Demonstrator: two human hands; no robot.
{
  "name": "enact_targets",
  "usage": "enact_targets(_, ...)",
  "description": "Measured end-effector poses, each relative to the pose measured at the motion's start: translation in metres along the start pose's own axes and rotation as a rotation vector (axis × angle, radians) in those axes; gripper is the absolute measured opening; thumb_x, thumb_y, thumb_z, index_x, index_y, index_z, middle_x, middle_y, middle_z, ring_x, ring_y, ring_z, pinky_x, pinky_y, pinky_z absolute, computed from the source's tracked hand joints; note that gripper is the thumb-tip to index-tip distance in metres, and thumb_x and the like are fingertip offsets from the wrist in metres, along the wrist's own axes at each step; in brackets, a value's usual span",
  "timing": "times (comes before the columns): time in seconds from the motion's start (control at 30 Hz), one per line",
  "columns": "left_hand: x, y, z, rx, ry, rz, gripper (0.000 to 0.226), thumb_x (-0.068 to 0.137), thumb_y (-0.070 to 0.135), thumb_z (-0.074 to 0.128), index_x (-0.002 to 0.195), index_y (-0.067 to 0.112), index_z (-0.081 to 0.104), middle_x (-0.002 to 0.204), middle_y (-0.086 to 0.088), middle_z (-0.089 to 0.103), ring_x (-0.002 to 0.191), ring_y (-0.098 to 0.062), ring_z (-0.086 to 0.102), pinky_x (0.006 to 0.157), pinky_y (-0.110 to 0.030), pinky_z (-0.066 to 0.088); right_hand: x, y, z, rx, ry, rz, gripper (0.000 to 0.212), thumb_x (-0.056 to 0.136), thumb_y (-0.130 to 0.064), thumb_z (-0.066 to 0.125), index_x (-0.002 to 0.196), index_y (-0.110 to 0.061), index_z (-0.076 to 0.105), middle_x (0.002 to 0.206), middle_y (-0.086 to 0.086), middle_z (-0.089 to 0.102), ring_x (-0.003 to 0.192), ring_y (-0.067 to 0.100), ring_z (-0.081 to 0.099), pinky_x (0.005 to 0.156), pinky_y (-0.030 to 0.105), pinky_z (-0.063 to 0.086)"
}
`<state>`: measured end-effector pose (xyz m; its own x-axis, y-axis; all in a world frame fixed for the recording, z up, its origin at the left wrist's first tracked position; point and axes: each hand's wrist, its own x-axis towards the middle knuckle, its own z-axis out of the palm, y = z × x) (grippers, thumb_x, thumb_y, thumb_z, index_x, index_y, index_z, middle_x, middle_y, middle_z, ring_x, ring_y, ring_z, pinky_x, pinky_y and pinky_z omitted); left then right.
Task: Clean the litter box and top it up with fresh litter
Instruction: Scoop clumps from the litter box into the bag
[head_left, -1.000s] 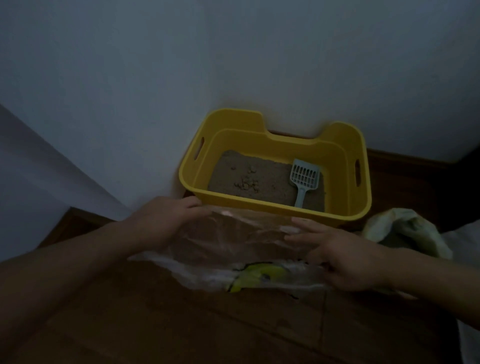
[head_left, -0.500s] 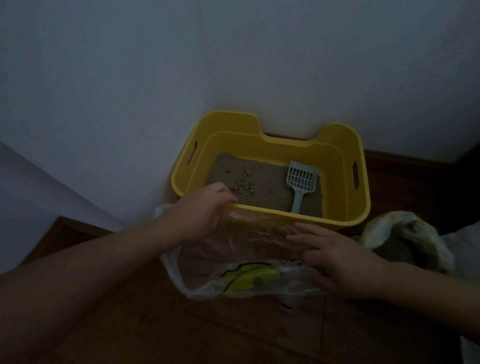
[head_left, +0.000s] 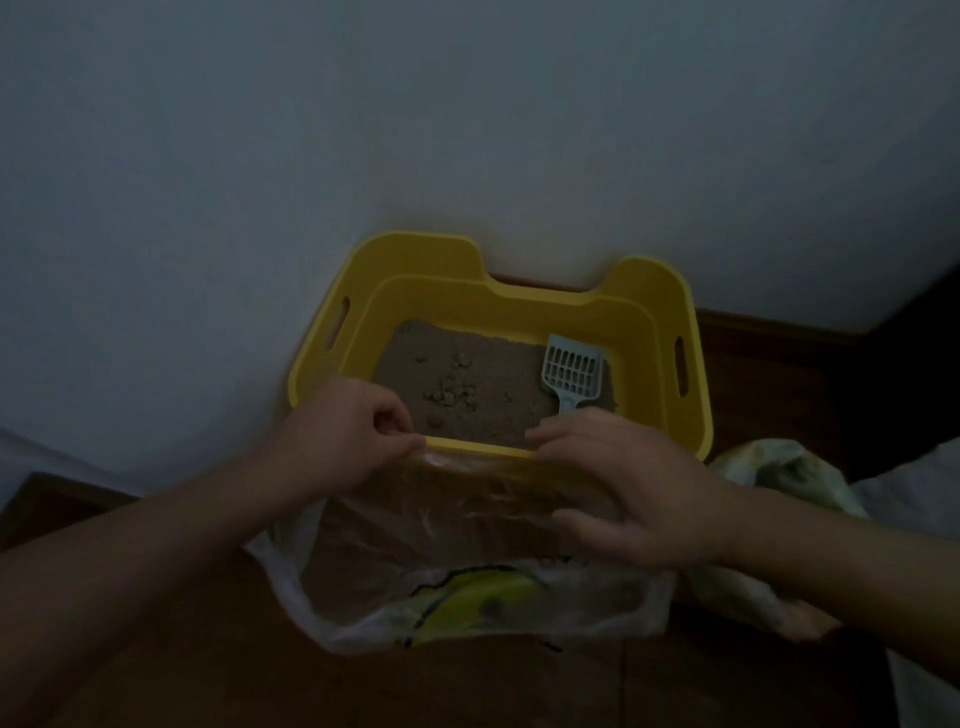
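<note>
The yellow litter box (head_left: 660, 291) stood on the wooden floor (head_left: 208, 649) against the wall, with a pale scoop (head_left: 571, 371) lying on its litter (head_left: 467, 364). At its near rim the left hand (head_left: 348, 431) pinched the edge of a clear plastic bag (head_left: 467, 587). The right hand (head_left: 634, 493) lay on the bag, its fingers nearly straight.

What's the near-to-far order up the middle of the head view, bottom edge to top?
wooden floor → clear plastic bag → near rim of the yellow litter box → litter clumps → white wall. The scoop sits off to the right, so it is left out.
</note>
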<state>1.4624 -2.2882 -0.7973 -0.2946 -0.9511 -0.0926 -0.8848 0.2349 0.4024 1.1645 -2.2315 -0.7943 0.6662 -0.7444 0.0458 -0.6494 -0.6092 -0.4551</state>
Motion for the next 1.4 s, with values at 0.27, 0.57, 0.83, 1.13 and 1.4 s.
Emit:
enact_targets(0.27, 0.012, 0.003, 0.003, -0.095, -0.006, 0.100, 0.026, 0.070, 0.042, 0.086, 0.088, 0.026, 0.077, 0.072, 0.011, 0.062, 0.068, -0.003, 0.058, 0.057, -0.014, 0.039, 0.046, 0.039, 0.007, -0.028, 0.013, 0.272, 0.054, 0.092, -0.049, 0.061, 0.137, -0.021, 0.056, 0.139, -0.003, 0.057, 0.129, 0.013, 0.050, 0.109, 0.029, 0.037)
enact_targets(0.57, 0.017, -0.017, 0.001, -0.265, -0.088, 0.145, 0.036, 0.060, 0.058, 0.080, 0.091, 0.046, 0.066, 0.080, 0.015, 0.062, 0.080, -0.003, 0.059, 0.063, -0.013, 0.043, 0.098, 0.100, 0.033, -0.088, -0.275, 0.837, 0.038, 0.092, -0.049, 0.063, 0.083, -0.012, 0.065, 0.079, 0.005, 0.064, 0.071, 0.016, 0.063, 0.064, 0.032, 0.057)
enact_targets(0.83, 0.024, -0.023, -0.003, -0.193, -0.207, 0.267, 0.039, 0.062, 0.065, 0.078, 0.080, 0.031, 0.070, 0.076, 0.016, 0.061, 0.078, -0.003, 0.060, 0.061, -0.014, 0.041, 0.119, 0.119, 0.062, -0.089, -0.359, 0.966, 0.034, 0.090, -0.043, 0.069, 0.076, -0.015, 0.055, 0.083, 0.004, 0.061, 0.074, 0.015, 0.060, 0.056, 0.025, 0.049)
enact_targets(1.13, 0.026, -0.024, -0.008, -0.061, -0.326, 0.284, 0.032, 0.066, 0.033, 0.090, 0.086, 0.033, 0.065, 0.086, 0.019, 0.053, 0.087, 0.006, 0.052, 0.066, -0.007, 0.036, 0.113, 0.120, 0.056, -0.001, -0.218, 1.031, 0.018, 0.087, -0.022, 0.072, 0.090, -0.014, 0.056, 0.093, 0.005, 0.059, 0.075, 0.013, 0.057, 0.049, 0.021, 0.043)
enact_targets(1.4, 0.025, -0.021, -0.009, 0.094, -0.286, 0.280, 0.008, 0.083, 0.024, 0.077, 0.086, 0.027, 0.070, 0.084, 0.019, 0.052, 0.082, 0.005, 0.046, 0.069, -0.010, 0.033, 0.089, 0.111, 0.039, 0.134, 0.074, 0.969, 0.032, 0.086, -0.019, 0.074, 0.116, -0.017, 0.062, 0.119, 0.005, 0.066, 0.091, 0.014, 0.063, 0.057, 0.018, 0.046)
